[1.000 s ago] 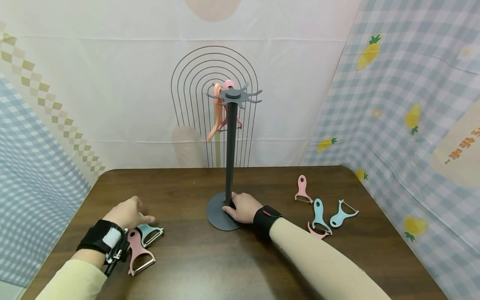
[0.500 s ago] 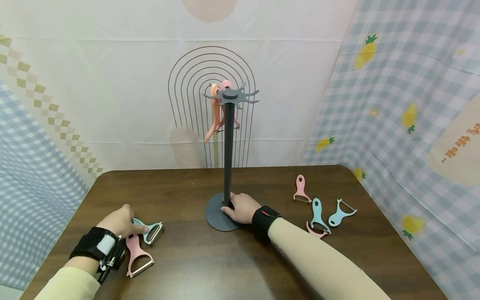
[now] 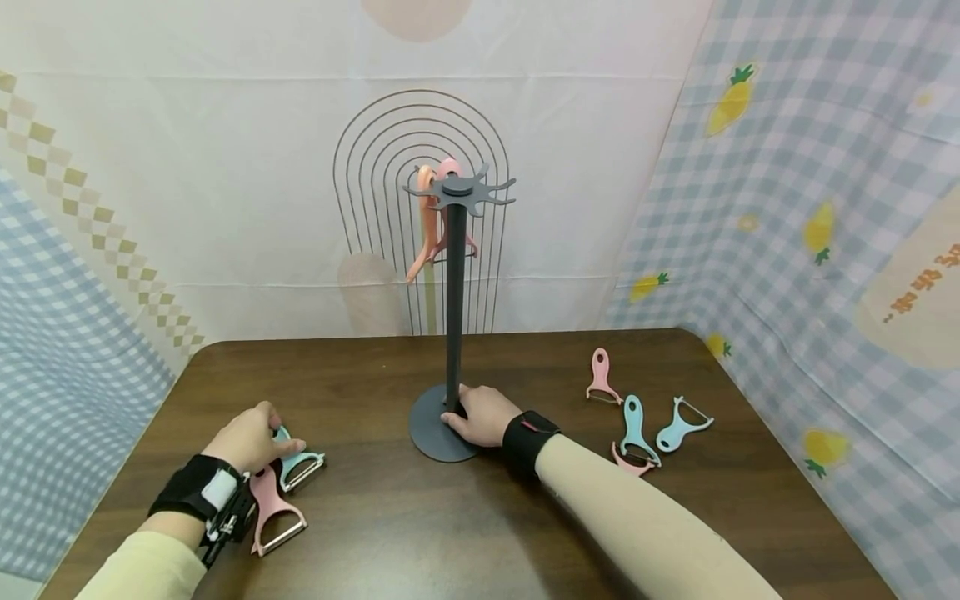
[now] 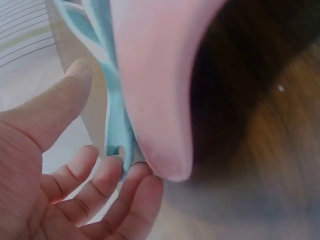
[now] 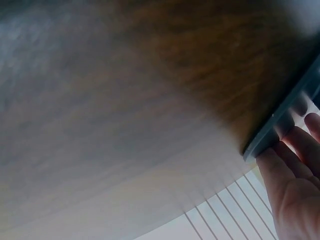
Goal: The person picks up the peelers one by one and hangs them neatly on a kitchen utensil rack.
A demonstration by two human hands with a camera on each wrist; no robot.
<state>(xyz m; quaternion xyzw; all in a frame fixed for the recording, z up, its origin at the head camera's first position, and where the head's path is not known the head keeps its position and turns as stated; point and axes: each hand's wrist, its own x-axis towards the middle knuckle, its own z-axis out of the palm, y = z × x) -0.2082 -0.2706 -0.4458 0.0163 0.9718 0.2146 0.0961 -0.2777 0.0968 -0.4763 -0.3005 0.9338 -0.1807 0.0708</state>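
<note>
My left hand [image 3: 246,443] is at a light-blue peeler [image 3: 306,467] on the left of the table. In the left wrist view, its fingertips are at the hole end of the blue handle [image 4: 116,120], and the thumb stands apart from it. A pink peeler [image 3: 268,507] lies just in front, its handle [image 4: 155,90] large and close in that view. My right hand [image 3: 483,417] holds the foot of a dark grey stand [image 3: 454,300], thumb before the pole and fingers behind. In the right wrist view, fingertips rest on the stand's round base [image 5: 272,130].
An orange peeler [image 3: 427,221] and a pink peeler [image 3: 450,167] hang from the stand's hooked top [image 3: 459,190]. On the right lie an upper pink peeler [image 3: 601,375], two blue peelers [image 3: 633,421] [image 3: 678,429] and a partly covered pink one [image 3: 628,462]. Cloth walls enclose the brown table [image 3: 360,375].
My left hand drew back toward the near left, then shifted slightly forward and right at the blue peeler, which turned a little. The right hand keeps its hold on the stand.
</note>
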